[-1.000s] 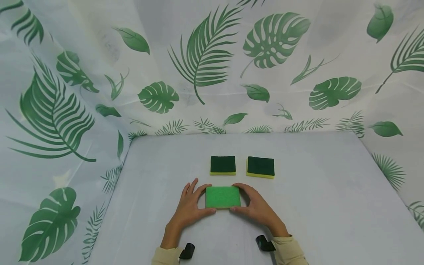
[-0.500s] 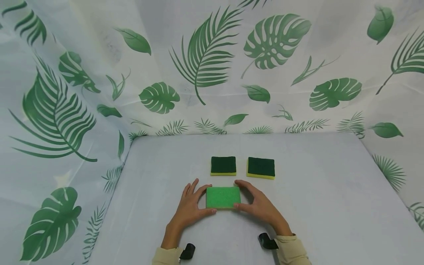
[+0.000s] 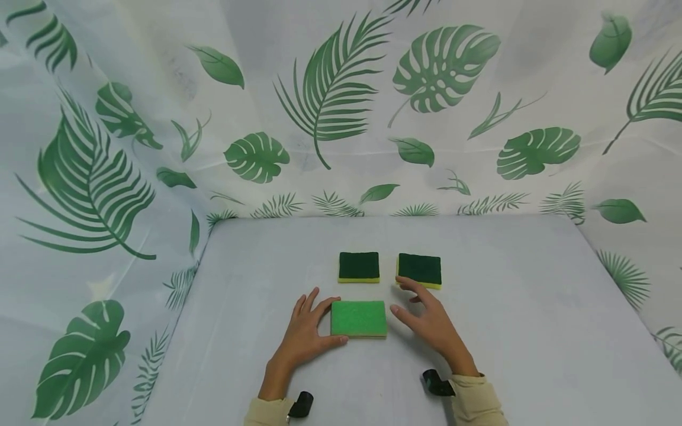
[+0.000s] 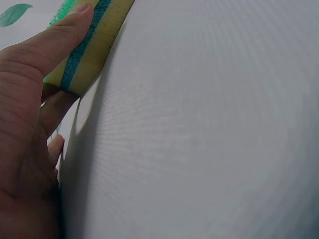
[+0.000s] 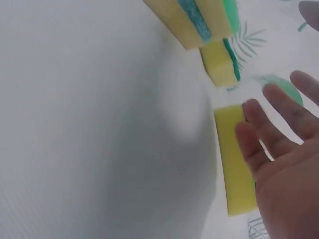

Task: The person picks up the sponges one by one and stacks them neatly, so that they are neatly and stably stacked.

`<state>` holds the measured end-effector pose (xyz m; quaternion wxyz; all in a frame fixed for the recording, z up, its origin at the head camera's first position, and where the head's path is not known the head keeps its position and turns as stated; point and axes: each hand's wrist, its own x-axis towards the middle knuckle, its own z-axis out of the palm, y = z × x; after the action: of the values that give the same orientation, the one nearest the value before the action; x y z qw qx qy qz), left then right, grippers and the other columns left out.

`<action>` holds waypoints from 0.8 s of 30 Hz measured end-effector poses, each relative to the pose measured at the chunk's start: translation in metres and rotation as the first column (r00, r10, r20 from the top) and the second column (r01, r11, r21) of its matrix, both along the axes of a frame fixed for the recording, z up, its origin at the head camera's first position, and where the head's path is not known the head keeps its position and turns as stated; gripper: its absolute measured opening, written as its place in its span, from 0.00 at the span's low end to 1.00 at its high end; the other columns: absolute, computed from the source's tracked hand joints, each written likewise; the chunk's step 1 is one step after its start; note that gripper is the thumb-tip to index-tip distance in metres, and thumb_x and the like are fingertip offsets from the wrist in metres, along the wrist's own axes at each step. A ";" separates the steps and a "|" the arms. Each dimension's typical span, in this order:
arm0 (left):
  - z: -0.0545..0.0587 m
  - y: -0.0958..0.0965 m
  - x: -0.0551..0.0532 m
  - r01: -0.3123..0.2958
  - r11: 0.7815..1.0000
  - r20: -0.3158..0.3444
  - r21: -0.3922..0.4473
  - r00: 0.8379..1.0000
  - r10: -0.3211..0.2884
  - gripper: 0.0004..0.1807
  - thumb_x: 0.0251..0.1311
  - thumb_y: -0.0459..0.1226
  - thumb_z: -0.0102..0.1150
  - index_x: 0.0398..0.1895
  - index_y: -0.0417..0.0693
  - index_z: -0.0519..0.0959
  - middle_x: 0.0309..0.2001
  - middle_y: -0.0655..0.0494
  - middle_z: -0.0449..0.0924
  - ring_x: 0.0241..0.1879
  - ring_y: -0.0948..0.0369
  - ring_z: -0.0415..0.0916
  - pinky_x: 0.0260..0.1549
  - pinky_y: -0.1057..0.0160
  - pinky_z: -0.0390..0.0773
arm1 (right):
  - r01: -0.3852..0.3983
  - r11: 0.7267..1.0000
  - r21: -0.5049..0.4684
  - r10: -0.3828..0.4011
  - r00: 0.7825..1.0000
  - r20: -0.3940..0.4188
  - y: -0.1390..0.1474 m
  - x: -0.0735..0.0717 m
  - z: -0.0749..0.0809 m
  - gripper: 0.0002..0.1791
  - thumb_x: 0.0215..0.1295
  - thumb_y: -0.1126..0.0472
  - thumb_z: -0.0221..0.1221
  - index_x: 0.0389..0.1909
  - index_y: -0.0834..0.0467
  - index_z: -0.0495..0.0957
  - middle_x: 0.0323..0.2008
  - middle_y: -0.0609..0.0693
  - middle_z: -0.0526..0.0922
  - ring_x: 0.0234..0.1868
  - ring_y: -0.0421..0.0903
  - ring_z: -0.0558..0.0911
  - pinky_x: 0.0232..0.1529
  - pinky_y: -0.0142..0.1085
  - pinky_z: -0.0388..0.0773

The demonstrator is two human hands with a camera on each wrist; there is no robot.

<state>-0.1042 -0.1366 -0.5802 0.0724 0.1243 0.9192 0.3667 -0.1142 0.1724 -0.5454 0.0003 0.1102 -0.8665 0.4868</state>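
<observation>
My left hand holds the left end of a stack of two sponges, thumb on the near side and index finger at the far corner. The upper sponge has a bright green scouring top. In the left wrist view a blue layer lies beneath its yellow foam, above the yellow foam of the lower sponge. My right hand is off the stack, to its right, fingers spread and holding nothing. Its fingertips overlap the near edge of a dark green and yellow sponge in the head view.
Another dark green and yellow sponge lies behind the stack, left of the one by my right hand. The white table is bordered at the back and sides by a leaf-patterned curtain.
My right hand has let go of the right end of the stack and moved right and slightly away from me, its fingers opening. My left hand keeps its hold in the same place.
</observation>
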 end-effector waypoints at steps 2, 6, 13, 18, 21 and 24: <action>-0.001 0.000 0.000 0.000 1.000 0.000 -0.002 1.000 0.000 0.48 0.54 0.66 0.74 0.78 0.63 0.73 0.84 0.40 0.52 0.82 0.35 0.42 0.74 0.27 0.51 | 0.042 0.999 0.019 -0.042 0.999 -0.005 0.003 -0.001 0.003 0.36 0.72 0.53 0.71 0.77 0.54 0.71 0.69 0.58 0.77 0.63 0.59 0.77 0.58 0.60 0.78; -0.002 -0.001 -0.001 0.004 1.000 -0.007 -0.012 1.000 -0.004 0.48 0.54 0.67 0.73 0.78 0.62 0.73 0.84 0.39 0.52 0.82 0.35 0.43 0.74 0.28 0.52 | 0.095 0.995 0.036 -0.094 0.995 -0.035 0.011 -0.003 0.005 0.36 0.72 0.55 0.71 0.77 0.57 0.70 0.71 0.60 0.73 0.63 0.60 0.74 0.56 0.58 0.75; -0.003 -0.001 -0.001 0.008 1.000 -0.008 -0.009 1.000 -0.008 0.48 0.54 0.66 0.73 0.78 0.62 0.72 0.84 0.40 0.52 0.82 0.35 0.42 0.74 0.28 0.51 | 0.126 0.992 -0.004 -0.126 0.986 -0.114 0.024 -0.008 0.003 0.38 0.69 0.60 0.72 0.77 0.61 0.68 0.77 0.60 0.66 0.76 0.61 0.60 0.63 0.60 0.67; -0.002 -0.001 0.000 0.003 1.000 -0.013 -0.004 1.000 -0.003 0.48 0.54 0.66 0.73 0.78 0.63 0.72 0.84 0.40 0.52 0.82 0.34 0.43 0.73 0.27 0.52 | 0.146 0.989 -0.007 -0.145 0.982 -0.118 0.035 -0.012 0.001 0.44 0.67 0.59 0.73 0.80 0.60 0.64 0.81 0.61 0.59 0.80 0.64 0.51 0.69 0.73 0.58; -0.003 -0.001 0.000 0.003 1.000 -0.015 -0.005 1.000 -0.003 0.48 0.54 0.66 0.73 0.78 0.63 0.72 0.84 0.40 0.52 0.82 0.34 0.43 0.73 0.26 0.53 | 0.155 0.988 0.016 -0.152 0.982 -0.108 0.043 -0.016 -0.001 0.49 0.66 0.58 0.74 0.82 0.59 0.59 0.83 0.62 0.53 0.82 0.65 0.47 0.70 0.77 0.53; -0.004 -0.001 0.000 0.004 1.000 -0.014 -0.011 1.000 -0.004 0.49 0.54 0.67 0.73 0.78 0.62 0.72 0.84 0.40 0.52 0.82 0.34 0.43 0.73 0.26 0.54 | 0.157 0.987 0.027 -0.155 0.984 -0.085 0.050 -0.019 -0.001 0.53 0.65 0.57 0.74 0.85 0.58 0.54 0.84 0.62 0.48 0.83 0.66 0.45 0.72 0.78 0.50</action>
<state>-0.1039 -0.1377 -0.5841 0.0676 0.1284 0.9213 0.3608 -0.1329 0.2226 -0.5466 0.0725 0.0620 -0.8797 0.4658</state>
